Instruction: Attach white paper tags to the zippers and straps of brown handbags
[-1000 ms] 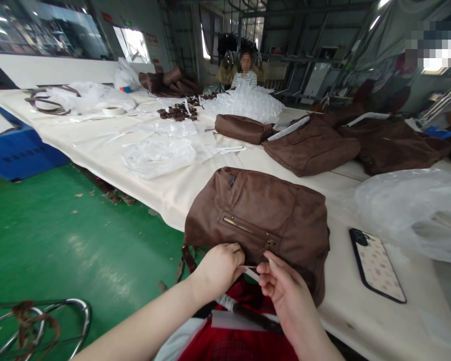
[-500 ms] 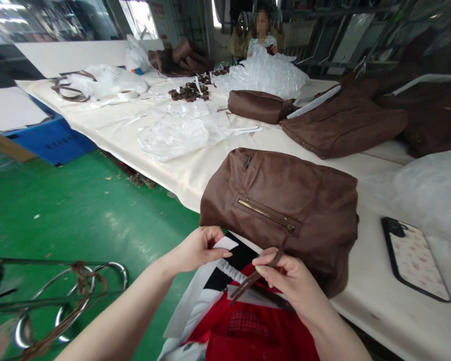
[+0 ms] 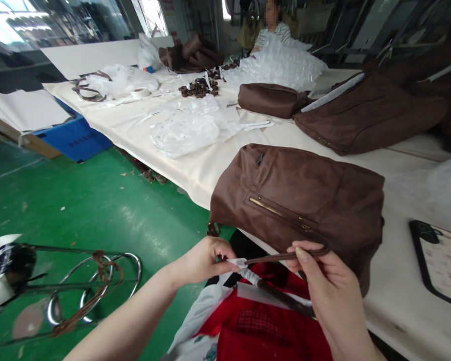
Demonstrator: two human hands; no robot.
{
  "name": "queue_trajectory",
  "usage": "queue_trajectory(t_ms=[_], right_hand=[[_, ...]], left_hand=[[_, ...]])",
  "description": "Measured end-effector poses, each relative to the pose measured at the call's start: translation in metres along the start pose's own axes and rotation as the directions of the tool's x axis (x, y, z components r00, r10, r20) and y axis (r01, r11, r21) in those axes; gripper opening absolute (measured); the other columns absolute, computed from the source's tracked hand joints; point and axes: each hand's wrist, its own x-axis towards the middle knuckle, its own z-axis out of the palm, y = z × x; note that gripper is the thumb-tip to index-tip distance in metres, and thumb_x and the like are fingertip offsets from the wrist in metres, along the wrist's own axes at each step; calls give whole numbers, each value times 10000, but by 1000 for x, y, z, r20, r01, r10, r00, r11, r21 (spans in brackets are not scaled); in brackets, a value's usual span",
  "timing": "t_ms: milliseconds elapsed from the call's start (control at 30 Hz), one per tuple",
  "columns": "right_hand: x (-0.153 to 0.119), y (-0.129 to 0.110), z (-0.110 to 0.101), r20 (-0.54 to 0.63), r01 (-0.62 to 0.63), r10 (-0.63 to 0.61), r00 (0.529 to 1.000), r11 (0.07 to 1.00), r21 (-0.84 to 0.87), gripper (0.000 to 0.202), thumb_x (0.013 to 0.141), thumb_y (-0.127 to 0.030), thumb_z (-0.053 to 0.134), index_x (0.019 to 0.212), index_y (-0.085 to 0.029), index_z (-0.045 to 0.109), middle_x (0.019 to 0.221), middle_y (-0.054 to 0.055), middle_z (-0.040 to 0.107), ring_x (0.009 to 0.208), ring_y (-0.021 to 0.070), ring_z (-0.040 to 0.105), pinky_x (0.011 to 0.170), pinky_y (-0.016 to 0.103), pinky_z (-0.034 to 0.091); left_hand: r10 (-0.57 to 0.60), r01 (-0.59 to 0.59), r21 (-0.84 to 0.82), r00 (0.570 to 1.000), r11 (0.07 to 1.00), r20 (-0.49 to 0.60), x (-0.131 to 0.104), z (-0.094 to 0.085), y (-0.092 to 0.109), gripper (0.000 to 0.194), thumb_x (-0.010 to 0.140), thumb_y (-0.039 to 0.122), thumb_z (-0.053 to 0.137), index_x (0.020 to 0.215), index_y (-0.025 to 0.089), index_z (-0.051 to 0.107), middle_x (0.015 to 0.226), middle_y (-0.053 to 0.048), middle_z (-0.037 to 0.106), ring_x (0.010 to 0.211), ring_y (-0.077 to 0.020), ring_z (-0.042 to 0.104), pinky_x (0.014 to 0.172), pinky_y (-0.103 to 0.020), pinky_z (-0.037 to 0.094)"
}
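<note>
Apart moments ago, the white slip pinched in my left hand now appears to meet the brown strap my right hand grips, bringing both workpieces together beside the bag.

We see a long, cream-covered table running away from us above a glossy green floor flecked with pale scraps. To our left, a frame of bent, shiny chrome tubing stands on the floor, with a blue rectangular box farther back. Beyond the table, a white upright panel meets our eye; bright daylight fills a pale window in the dim grey wall.
</note>
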Motion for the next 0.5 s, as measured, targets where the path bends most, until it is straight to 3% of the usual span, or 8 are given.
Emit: queue_trajectory(t_ms=[133,333,500], right_hand=[[-2,-2,3,17,-34,34,999,999,-22,301,748,-431,771,942,-204,733,862,44,750,657,153,689,617,248,603],[1,4,-2,139,-61,76,987,992,-107,315,778,-418,754,1000,-196,725,905,61,758,727,179,713,689,282,616],[2,10,-5,125,-55,69,990,993,-109,310,781,-418,753,1007,-208,723,910,50,759,728,166,714,697,262,615]], left_hand=[[-14,13,24,1000,1000,27,-1,-1,7,283,894,412,606,878,160,733,804,-54,708,738,-131,623,690,-205,438],[32,-36,86,998,996,53,3,-3,14,255,893,383,610,851,153,713,779,-44,689,719,-123,597,673,-205,415],[94,-107,124,990,987,103,7,-6,22,243,891,367,619,825,150,707,743,-38,674,698,-120,576,649,-209,396]])
